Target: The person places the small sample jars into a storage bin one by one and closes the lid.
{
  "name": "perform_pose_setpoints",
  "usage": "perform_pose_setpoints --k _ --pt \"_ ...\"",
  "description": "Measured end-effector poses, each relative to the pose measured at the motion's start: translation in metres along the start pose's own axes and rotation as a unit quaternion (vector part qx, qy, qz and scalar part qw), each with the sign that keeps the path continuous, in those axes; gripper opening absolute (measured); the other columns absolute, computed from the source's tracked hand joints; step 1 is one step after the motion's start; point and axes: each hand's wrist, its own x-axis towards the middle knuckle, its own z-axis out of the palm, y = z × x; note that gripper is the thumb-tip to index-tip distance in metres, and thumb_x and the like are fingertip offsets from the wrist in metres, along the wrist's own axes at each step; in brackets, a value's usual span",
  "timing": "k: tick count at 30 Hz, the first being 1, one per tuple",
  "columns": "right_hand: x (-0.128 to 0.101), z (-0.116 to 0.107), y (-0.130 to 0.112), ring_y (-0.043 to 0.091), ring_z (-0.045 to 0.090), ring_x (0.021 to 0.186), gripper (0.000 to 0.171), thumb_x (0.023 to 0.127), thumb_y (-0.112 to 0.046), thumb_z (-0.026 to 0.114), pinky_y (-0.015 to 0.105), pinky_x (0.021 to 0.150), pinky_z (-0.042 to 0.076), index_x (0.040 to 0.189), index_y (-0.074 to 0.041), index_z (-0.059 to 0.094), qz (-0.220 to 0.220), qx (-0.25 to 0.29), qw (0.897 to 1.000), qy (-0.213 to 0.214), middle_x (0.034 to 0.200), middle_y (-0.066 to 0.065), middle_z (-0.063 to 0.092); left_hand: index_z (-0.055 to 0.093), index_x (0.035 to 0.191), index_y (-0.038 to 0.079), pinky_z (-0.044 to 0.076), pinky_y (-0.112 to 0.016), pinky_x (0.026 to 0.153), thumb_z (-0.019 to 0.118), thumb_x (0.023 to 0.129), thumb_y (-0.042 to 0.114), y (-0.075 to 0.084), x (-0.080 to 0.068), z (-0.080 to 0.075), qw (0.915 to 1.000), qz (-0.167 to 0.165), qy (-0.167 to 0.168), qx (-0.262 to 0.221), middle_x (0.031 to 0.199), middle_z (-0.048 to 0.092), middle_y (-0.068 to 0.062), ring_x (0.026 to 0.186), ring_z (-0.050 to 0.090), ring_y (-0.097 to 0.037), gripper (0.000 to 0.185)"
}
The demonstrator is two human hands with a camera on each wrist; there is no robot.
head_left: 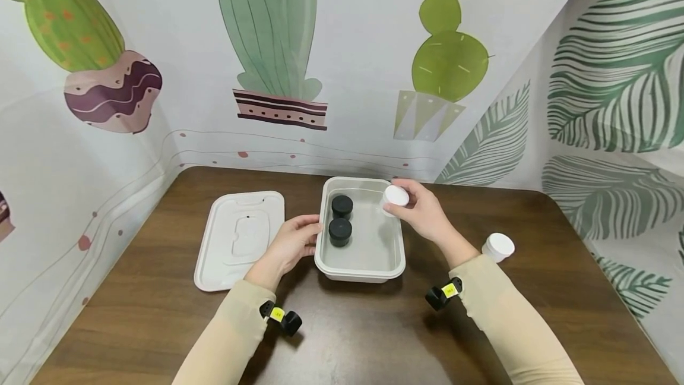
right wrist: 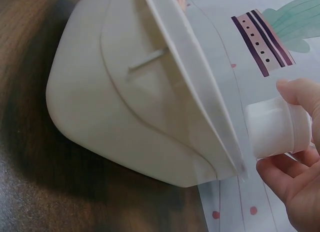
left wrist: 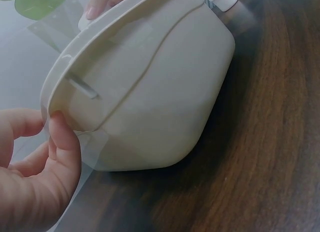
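A pale rectangular plastic box (head_left: 369, 263) stands on the table with its top uncovered. Inside, along its left side, sit two small jars with black lids, a far one (head_left: 342, 205) and a near one (head_left: 339, 231). My left hand (head_left: 293, 241) pinches the box's left rim between thumb and fingers, as the left wrist view shows. Over the far right corner of the box, my right hand (head_left: 422, 210) holds a white-lidded jar (right wrist: 272, 127) by its lid. The right wrist view shows that jar above rim level. Another white-lidded jar (head_left: 499, 246) stands right of the box, by my right forearm.
A flat white lid (head_left: 214, 254) lies on the wooden table (head_left: 369, 331) left of the box. Behind the table hangs a cloth backdrop (head_left: 369, 76) printed with cacti and leaves. A black wrist camera is strapped to each sleeve.
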Motion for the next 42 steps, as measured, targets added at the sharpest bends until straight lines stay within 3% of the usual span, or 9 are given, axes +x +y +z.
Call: perform_pose_setpoints --k 18,42 --pt "0.003 0.003 -0.001 0.022 0.06 0.093 0.056 0.08 -0.015 0.075 0.016 0.072 0.049 0.129 0.0 0.052 -0.011 -0.024 1.0 -0.001 0.115 0.018 0.062 0.048 0.128 -0.006 0.051 -0.025 0.059 0.055 0.092 0.007 0.001 0.0 -0.001 1.0 0.002 -0.003 0.007 0.092 0.061 -0.002 0.071 0.062 -0.011 0.038" --pt "0.023 0.022 -0.001 0.029 0.062 0.101 0.057 0.078 -0.016 0.076 0.039 0.084 0.051 0.128 -0.002 0.053 -0.012 -0.053 0.998 -0.026 0.119 0.019 0.061 0.048 0.127 -0.006 0.052 -0.025 0.059 0.054 0.092 0.006 0.0 0.001 -0.001 1.0 0.002 -0.003 0.007 0.088 0.062 -0.001 0.071 0.063 -0.012 0.037"
